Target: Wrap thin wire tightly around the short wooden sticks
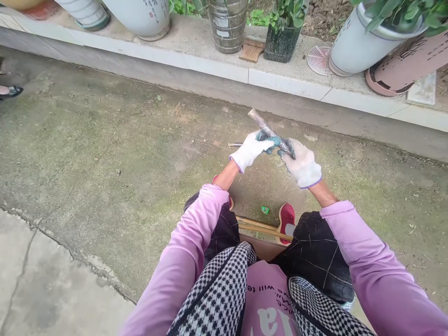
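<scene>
Both of my hands wear white work gloves with dark green palms. A short rod (269, 130) slants between them, wound with dark, silvery wire-like material and pale at its bare upper end. My left hand (252, 148) closes on the middle of the rod with thumb and fingers. At the lower end, my right hand (301, 163) curls its fingers round the rod, partly covering it. Beside the left wrist a thin stick end (235, 144) pokes out; the glove hides where it leads.
Wooden poles (262, 227) lie between my feet, near a red shoe (287, 218) and a green scrap (265, 210). Ahead runs a tiled ledge (280, 86) with potted plants, including a white pot (371, 44). Another person's shoe (12, 91) shows at the far left.
</scene>
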The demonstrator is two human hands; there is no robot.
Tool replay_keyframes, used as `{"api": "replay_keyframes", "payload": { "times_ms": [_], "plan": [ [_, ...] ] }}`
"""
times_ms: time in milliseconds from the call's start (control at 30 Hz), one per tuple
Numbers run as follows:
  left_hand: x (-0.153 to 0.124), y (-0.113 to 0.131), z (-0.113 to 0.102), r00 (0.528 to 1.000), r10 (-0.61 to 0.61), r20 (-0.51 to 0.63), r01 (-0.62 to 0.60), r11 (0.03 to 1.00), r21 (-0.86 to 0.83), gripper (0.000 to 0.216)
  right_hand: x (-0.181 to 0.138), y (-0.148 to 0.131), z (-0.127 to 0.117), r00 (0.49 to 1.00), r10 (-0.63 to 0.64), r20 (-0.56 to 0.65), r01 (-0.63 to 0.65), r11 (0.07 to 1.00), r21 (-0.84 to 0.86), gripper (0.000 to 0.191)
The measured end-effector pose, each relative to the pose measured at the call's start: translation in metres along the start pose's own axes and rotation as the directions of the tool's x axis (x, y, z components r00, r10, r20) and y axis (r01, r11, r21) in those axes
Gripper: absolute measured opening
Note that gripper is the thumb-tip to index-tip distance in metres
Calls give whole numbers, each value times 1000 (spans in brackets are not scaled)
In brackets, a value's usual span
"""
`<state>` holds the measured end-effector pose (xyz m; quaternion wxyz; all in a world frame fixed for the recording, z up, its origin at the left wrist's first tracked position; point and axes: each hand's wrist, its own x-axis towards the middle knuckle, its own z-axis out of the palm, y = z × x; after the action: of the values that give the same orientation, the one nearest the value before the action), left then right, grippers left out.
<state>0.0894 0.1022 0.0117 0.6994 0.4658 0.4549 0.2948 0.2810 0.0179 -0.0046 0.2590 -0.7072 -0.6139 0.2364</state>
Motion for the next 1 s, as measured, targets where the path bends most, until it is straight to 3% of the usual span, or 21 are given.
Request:
{"api": "replay_keyframes", "payload": {
  "times_ms": [100, 200, 333, 467, 567, 633, 700, 733, 767, 800, 833, 900, 1000],
  "plan": [
    [1, 1, -3, 999, -3, 48, 6, 998, -55, 22, -4, -4, 0, 1000, -17, -19, 17, 999, 43, 39],
    [1, 2, -3, 997, -54, 55, 58, 995, -78, 18, 0, -11, -3, 993, 96, 64, -109, 957, 270, 39],
    [-1, 4, 0, 994, -99, 56, 101, 994, -45, 6, 12, -14, -17, 947, 255, 193, -319, 714, 623, 59],
    [-2, 2, 2, 985, -139, 103, 136, 990, 35, 9, 15, -6, -45, 958, 176, 226, -286, 539, 792, 53],
    [-1, -3, 1, 978, -154, 138, 136, 982, 129, 15, 6, 0, -64, 929, 17, 370, -331, 487, 809, 52],
    [-1, -6, -3, 980, -132, 150, 102, 975, 196, 16, -3, 0, -65, 814, -136, 565, -406, 562, 720, 60],
    [-1, -7, -9, 982, -98, 160, 58, 969, 240, 15, -10, -3, -56, 600, -233, 765, -419, 723, 549, 63],
    [-2, -8, -12, 982, -90, 168, 44, 964, 262, 14, -13, -5, -48, 496, -233, 837, -378, 810, 449, 58],
    [-2, -8, -14, 980, -93, 176, 40, 958, 285, 12, -16, -7, -39, 431, -187, 883, -303, 892, 337, 51],
    [-3, -8, -16, 978, -106, 181, 45, 949, 313, 11, -17, -9, -29, 418, -113, 901, -213, 952, 218, 42],
    [-3, -8, -18, 976, -124, 181, 55, 936, 348, 11, -18, -9, -20, 450, -27, 893, -128, 987, 94, 36],
    [-4, -9, -19, 973, -157, 170, 72, 903, 423, 11, -13, -5, -8, 575, 147, 805, -33, 987, -157, 38],
    [-4, -12, -17, 976, -155, 150, 68, 881, 468, 11, 6, 12, -9, 714, 306, 630, -64, 924, -376, 49]
  ]
}}
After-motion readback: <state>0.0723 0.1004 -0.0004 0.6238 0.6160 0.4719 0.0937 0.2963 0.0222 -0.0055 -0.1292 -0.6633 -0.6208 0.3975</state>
